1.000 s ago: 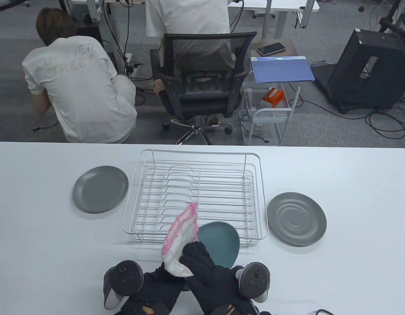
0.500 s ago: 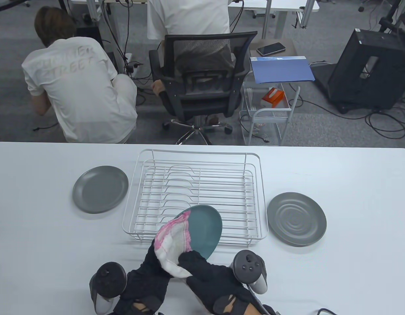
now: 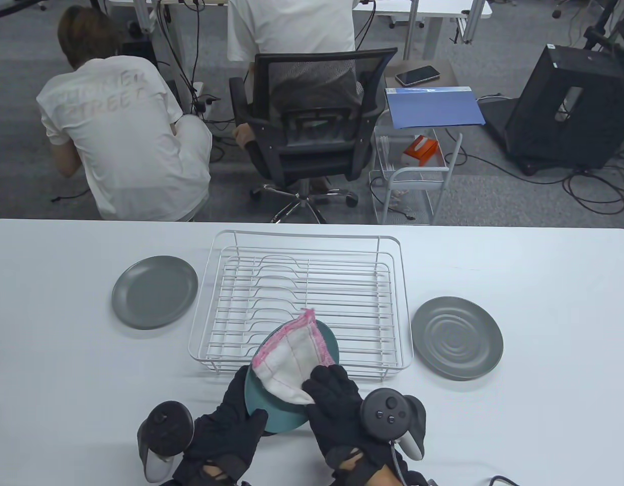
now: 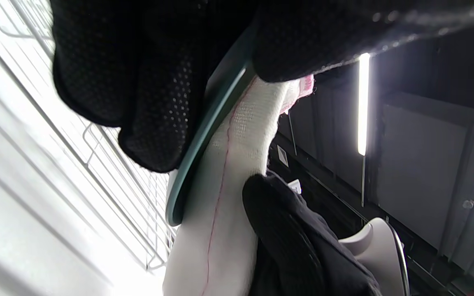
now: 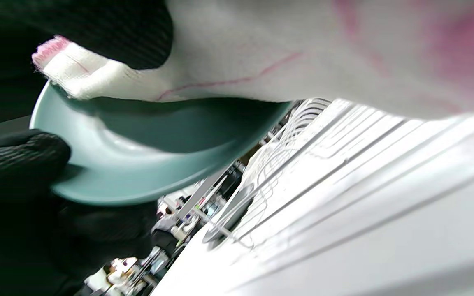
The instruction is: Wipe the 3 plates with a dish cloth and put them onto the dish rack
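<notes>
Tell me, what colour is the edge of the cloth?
Pink. The dish cloth is white with a pink trim along its edge, clearest in the table view.

Teal plate (image 3: 271, 405): smooth, slight gloss seen in right wrist view. Dish cloth (image 3: 291, 362): woven white fabric, pink stitched edge. Dish rack (image 3: 301, 304): white coated wire. Two grey plates (image 3: 155, 298) (image 3: 457, 338): matt. Gloves: black knitted, dotted texture. Table (image 3: 544, 405): smooth white.
</notes>
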A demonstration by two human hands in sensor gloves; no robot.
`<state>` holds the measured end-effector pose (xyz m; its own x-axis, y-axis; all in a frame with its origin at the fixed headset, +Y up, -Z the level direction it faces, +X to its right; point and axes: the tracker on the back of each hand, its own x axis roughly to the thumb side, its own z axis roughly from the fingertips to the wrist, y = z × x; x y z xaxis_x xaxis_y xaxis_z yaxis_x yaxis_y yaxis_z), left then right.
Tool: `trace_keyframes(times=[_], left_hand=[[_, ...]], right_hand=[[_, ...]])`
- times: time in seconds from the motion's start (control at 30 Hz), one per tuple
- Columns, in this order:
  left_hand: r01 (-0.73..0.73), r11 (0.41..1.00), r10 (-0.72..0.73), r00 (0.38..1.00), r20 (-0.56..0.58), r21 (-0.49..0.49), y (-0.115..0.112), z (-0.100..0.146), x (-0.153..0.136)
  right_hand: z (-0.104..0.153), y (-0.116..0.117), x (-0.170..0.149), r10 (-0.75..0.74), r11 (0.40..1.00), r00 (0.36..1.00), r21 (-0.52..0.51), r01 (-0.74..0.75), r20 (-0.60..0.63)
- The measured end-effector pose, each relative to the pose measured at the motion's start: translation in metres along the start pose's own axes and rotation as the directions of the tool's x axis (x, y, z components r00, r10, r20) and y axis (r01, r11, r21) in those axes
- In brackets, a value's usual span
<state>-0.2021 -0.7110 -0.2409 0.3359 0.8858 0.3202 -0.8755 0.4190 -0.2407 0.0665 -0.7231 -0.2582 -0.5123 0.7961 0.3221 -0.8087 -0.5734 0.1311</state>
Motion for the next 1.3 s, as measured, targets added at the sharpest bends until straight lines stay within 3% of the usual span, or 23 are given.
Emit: trace_keyframes(times=[0.2,0.37,0.5,0.63,0.77,1.07,1.3], left_hand=[[-0.034,0.993,0.036,0.999,0.019,-0.117,-0.009,-0.004,0.001],[-0.014,0.987,0.017,1.0,0.022,-0.158,-0.014,-0.007,0.001],[0.0,0.999,-0.001,1.0,-0.023,-0.051,-0.01,-0.006,-0.005],[0.037,0.998,-0.034,0.997,-0.066,0.051,0.0,-0.003,-0.012],[0.045,0.991,-0.036,0.997,-0.07,0.124,0.01,-0.001,-0.015],[0.032,0.954,-0.01,0.997,-0.072,0.298,0.041,0.007,-0.022],[0.135,0.912,-0.11,0.99,-0.086,0.389,0.076,0.003,-0.006]], right_hand=[[0.005,-0.014,0.006,-0.032,0.978,0.998,-0.205,0.042,0.053],[0.012,-0.029,0.019,0.012,0.956,0.99,-0.293,0.029,0.137],[0.016,-0.039,0.019,-0.157,0.918,0.972,-0.336,0.209,0.175],[0.019,-0.049,0.012,-0.412,0.811,0.89,-0.367,0.456,0.194],[0.019,-0.051,0.006,-0.528,0.738,0.82,-0.358,0.572,0.222],[0.013,-0.039,-0.005,-0.573,0.733,0.799,-0.321,0.6,0.183],[0.01,-0.036,-0.014,-0.552,0.755,0.818,-0.319,0.573,0.161]])
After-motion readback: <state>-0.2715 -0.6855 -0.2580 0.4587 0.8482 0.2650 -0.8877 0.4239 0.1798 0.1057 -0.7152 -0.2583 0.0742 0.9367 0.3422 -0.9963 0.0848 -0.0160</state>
